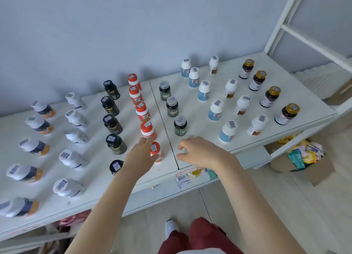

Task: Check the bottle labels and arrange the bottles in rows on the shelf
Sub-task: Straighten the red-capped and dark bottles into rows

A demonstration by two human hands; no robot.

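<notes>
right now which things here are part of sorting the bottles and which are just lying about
Part of the job:
- the bottles standing in rows
- the red-capped bottle beside the left hand
- the right hand
- the shelf

Lying about:
- the cardboard box on the floor
- the packets in it
- the small packs on the level below

Cardboard box (314, 174) of packets, pale wall (133, 25), wood floor (190, 206)

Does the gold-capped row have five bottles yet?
No, only four gold-capped bottles stand in that row at the right end of the shelf.
</notes>
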